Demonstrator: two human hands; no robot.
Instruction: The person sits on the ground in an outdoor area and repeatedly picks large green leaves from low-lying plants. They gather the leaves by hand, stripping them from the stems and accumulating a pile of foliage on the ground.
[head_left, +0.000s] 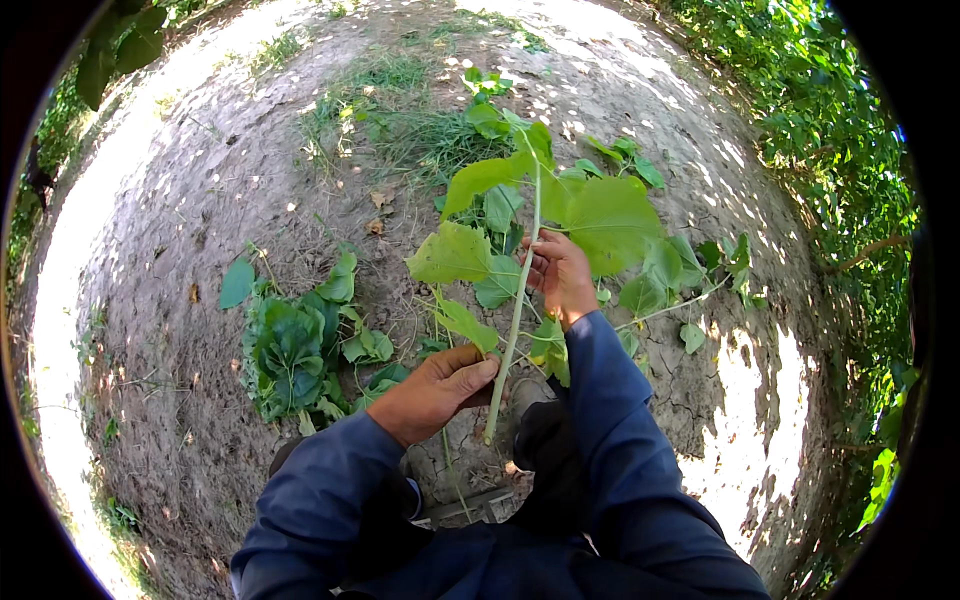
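Note:
A long leafy green branch (518, 315) slants up in front of me, its bare cut end pointing down towards my feet. Broad, toothed leaves (611, 221) spread from its upper part. My right hand (561, 274) grips the stem about halfway along. Lower down, my left hand (439, 390) closes at the stem, thumb on the near side and fingers partly hidden behind it. Whether it pinches the stem itself or a leaf stalk, I cannot tell. One leaf (466, 322) stands just above the left thumb.
Stacked green leaves (289, 352) lie on the cracked soil (187, 315) to the left. Another leafy branch (671, 304) rests at the right. Cut grass (427, 142) lies ahead. A low frame (465, 506) shows between my legs. Dense foliage (832, 135) borders the right side.

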